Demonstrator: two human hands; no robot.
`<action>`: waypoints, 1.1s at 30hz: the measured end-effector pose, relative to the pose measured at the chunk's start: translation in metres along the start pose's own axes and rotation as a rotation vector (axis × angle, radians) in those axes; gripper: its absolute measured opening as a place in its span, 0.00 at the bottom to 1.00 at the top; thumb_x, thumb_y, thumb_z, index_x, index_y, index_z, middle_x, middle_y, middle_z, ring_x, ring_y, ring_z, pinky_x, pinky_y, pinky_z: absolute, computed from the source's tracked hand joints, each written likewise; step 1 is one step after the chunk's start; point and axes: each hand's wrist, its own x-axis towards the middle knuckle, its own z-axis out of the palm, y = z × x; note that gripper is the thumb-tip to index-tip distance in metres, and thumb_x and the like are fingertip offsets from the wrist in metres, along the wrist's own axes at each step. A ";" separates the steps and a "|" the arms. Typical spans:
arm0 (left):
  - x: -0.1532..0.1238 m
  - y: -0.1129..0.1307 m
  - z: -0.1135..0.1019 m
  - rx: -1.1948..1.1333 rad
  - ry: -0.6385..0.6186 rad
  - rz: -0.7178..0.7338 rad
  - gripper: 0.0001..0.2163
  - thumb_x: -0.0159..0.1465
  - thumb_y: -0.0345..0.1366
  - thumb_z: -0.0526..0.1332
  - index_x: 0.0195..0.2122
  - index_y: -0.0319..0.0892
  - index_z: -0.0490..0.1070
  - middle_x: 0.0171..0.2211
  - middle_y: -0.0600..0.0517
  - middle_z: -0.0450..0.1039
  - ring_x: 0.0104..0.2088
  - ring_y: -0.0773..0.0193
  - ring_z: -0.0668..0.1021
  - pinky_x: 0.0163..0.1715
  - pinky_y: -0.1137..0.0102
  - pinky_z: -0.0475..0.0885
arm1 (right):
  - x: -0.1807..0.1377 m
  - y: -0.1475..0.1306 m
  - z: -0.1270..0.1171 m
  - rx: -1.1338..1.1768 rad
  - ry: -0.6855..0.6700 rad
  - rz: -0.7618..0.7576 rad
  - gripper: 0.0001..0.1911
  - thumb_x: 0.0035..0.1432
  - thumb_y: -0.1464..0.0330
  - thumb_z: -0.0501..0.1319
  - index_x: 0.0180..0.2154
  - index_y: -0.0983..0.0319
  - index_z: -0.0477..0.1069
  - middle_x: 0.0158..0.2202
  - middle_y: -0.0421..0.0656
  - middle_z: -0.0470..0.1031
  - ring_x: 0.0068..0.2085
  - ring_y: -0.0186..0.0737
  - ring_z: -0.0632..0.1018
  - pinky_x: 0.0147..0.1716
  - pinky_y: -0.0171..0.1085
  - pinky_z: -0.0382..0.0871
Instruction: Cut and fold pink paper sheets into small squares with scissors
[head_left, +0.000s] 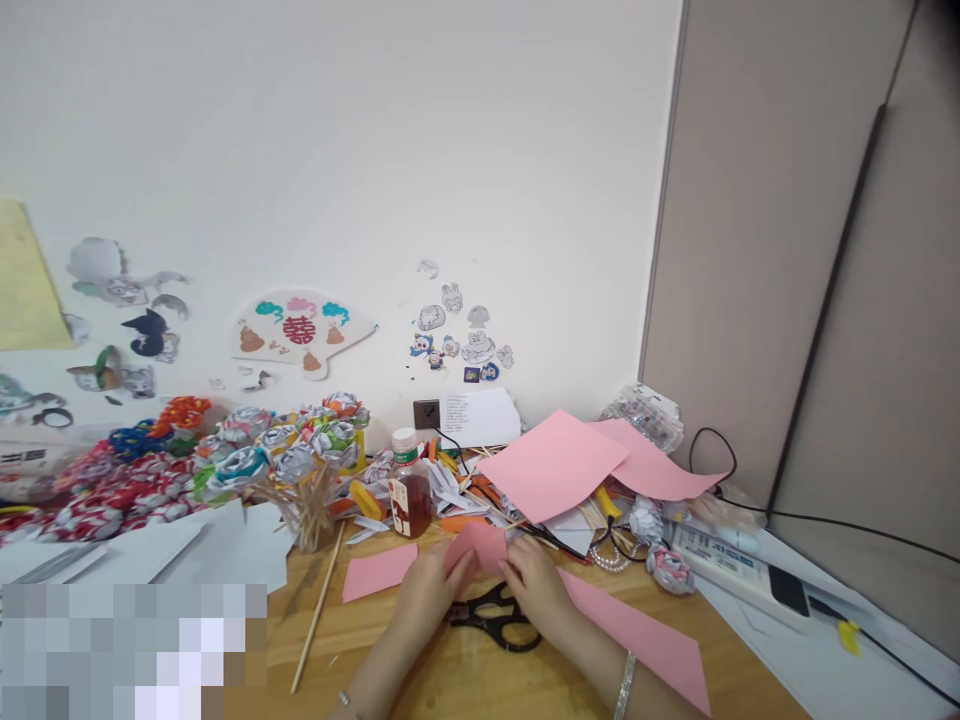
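Between my two hands a small piece of pink paper (489, 545) is held up and bent into a curve. My left hand (429, 592) pinches its left side, and my right hand (538, 585) pinches its right edge. Black-handled scissors (501, 628) lie on the table just below, partly hidden by my hands. A pink paper rectangle (379, 573) rests to the left of my left hand. Under my right forearm runs a longer pink paper strip (652, 635). A thin wooden stick (316, 615) lies farther left.
A bottle of reddish liquid (409, 495) stands behind my hands, amid paper scraps (450, 488). Large pink sheets (559, 460) cover clutter at the back right. Rolled paper flowers (292, 450) crowd the left. A white power strip (739, 570) and cables occupy the right.
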 end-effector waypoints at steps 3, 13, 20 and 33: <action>-0.002 0.008 -0.004 0.006 0.012 0.032 0.12 0.57 0.42 0.54 0.31 0.42 0.73 0.30 0.46 0.76 0.31 0.55 0.74 0.32 0.67 0.63 | -0.001 -0.005 -0.003 0.013 0.007 -0.021 0.08 0.55 0.76 0.51 0.29 0.62 0.67 0.32 0.45 0.71 0.36 0.43 0.69 0.36 0.39 0.62; -0.014 0.025 -0.002 -0.065 0.071 0.038 0.12 0.57 0.46 0.55 0.26 0.46 0.72 0.27 0.48 0.74 0.29 0.55 0.74 0.31 0.68 0.63 | -0.007 -0.012 -0.006 0.098 0.084 -0.075 0.09 0.57 0.73 0.50 0.27 0.60 0.66 0.28 0.44 0.70 0.32 0.42 0.69 0.32 0.38 0.60; -0.014 0.023 0.007 -0.123 0.083 -0.024 0.14 0.56 0.48 0.55 0.25 0.44 0.72 0.25 0.46 0.74 0.28 0.54 0.74 0.31 0.66 0.65 | -0.011 -0.010 -0.003 0.056 0.117 0.024 0.11 0.57 0.69 0.50 0.24 0.61 0.62 0.24 0.42 0.67 0.27 0.39 0.67 0.27 0.36 0.57; -0.013 0.038 0.004 -0.536 -0.135 -0.239 0.23 0.54 0.56 0.52 0.14 0.43 0.68 0.09 0.52 0.67 0.13 0.63 0.68 0.16 0.70 0.63 | -0.011 -0.010 -0.008 0.391 0.136 0.106 0.12 0.56 0.61 0.53 0.26 0.60 0.68 0.23 0.40 0.67 0.27 0.39 0.66 0.29 0.36 0.59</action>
